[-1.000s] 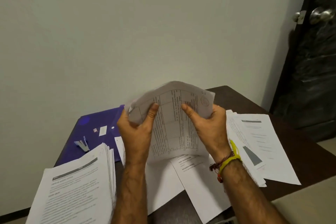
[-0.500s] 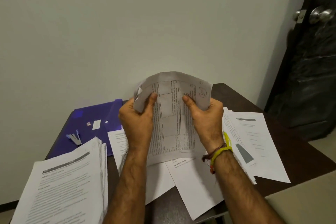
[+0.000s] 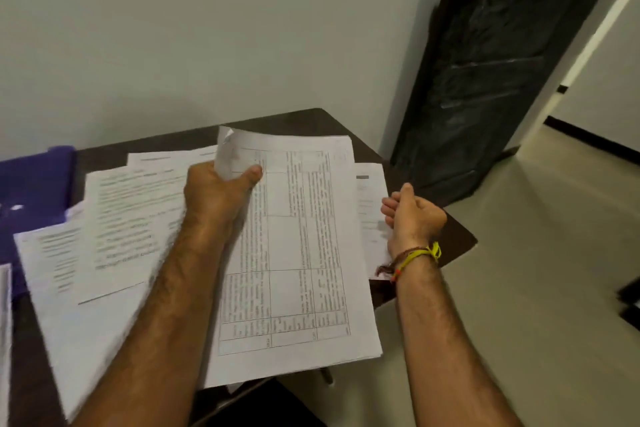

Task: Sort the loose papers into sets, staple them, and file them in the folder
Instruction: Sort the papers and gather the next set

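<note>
My left hand [image 3: 221,194] grips the top left corner of a set of papers printed with a table [image 3: 298,253], thumb on top, holding it flat above the right end of the table. To the right of that set, my right hand [image 3: 412,215] hovers with curled fingers and holds nothing, over a white sheet [image 3: 370,204] on the table's right corner. Loose printed papers [image 3: 121,236] lie spread to the left of my left arm. The purple folder [image 3: 31,191] shows at the far left edge. No stapler is in view.
The dark brown table [image 3: 457,239] ends in a rounded corner at the right, with pale floor beyond. A black door [image 3: 491,73] with a metal knob stands behind it. A plain wall runs along the table's far edge.
My right hand let go of the table-printed set and moved off to the right. My left hand lowered the set from upright to flat. The view swung to the right.
</note>
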